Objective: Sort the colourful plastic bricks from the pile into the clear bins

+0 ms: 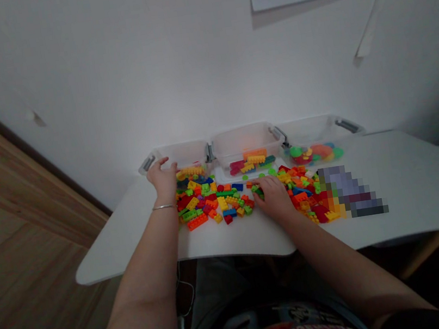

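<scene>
Left hand (163, 181) above, right hand (272, 195) low among loose bricks (222, 203).
Left: thumb and forefinger apart; left bin (190, 150) alongside, yellow bricks (193, 171) inside at four o'clock. Right: fingers bent, grip impossible to tell; loose bricks close at nine o'clock, more at three; middle bin (236, 142) at twelve, right bin (308, 129) at two.

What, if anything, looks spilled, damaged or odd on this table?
Loose blocks lie heaped on the table before three clear boxes, which could pass for a spill. Oddest is the pixelated patch at the heap's right edge, hiding whatever is there. No damage shows.
</scene>
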Action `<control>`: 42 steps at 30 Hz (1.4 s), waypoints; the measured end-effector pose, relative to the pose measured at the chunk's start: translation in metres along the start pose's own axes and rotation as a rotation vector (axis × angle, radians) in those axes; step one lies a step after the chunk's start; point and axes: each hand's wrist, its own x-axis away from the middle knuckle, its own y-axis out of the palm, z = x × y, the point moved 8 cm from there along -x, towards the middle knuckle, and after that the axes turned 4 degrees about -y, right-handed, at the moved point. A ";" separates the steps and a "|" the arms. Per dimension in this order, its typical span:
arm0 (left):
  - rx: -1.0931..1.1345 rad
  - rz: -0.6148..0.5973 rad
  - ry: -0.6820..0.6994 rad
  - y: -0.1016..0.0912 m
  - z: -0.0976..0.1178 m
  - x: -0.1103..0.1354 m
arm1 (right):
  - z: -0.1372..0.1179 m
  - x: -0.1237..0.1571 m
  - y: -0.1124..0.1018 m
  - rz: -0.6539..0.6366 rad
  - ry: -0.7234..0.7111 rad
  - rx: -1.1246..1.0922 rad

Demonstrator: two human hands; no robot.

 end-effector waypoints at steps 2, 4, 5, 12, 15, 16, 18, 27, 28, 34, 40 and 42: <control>0.014 0.043 0.032 -0.006 0.014 0.016 | 0.000 0.000 0.000 0.006 0.000 0.002; 0.030 -0.013 0.171 -0.003 0.038 0.041 | 0.000 0.000 0.000 0.004 0.000 -0.004; 0.038 -0.070 0.241 0.001 0.049 0.056 | 0.000 0.000 0.000 0.004 0.000 -0.007; -0.106 -0.549 0.539 0.054 0.085 0.167 | 0.000 0.000 -0.001 0.019 -0.011 -0.021; -0.151 -0.546 0.572 0.061 0.088 0.187 | -0.001 0.000 -0.001 0.019 -0.014 -0.013; -0.166 -0.540 0.575 0.062 0.088 0.190 | -0.001 -0.001 -0.002 0.023 -0.013 -0.011; -0.194 -0.527 0.580 0.063 0.088 0.195 | -0.001 -0.001 -0.002 0.030 -0.014 -0.014; -0.228 -0.549 0.572 0.064 0.086 0.209 | 0.000 0.000 -0.001 0.031 -0.016 -0.014; -0.224 -0.552 0.568 0.064 0.086 0.210 | 0.000 0.000 -0.001 0.034 -0.017 -0.012; -0.201 -0.567 0.569 0.063 0.088 0.208 | 0.000 0.000 -0.001 0.029 -0.009 -0.015; -0.253 -0.610 0.543 0.062 0.089 0.189 | 0.002 -0.001 -0.001 0.011 0.017 -0.016; -0.264 -0.625 0.561 0.065 0.093 0.183 | 0.001 -0.001 -0.001 0.005 0.018 -0.015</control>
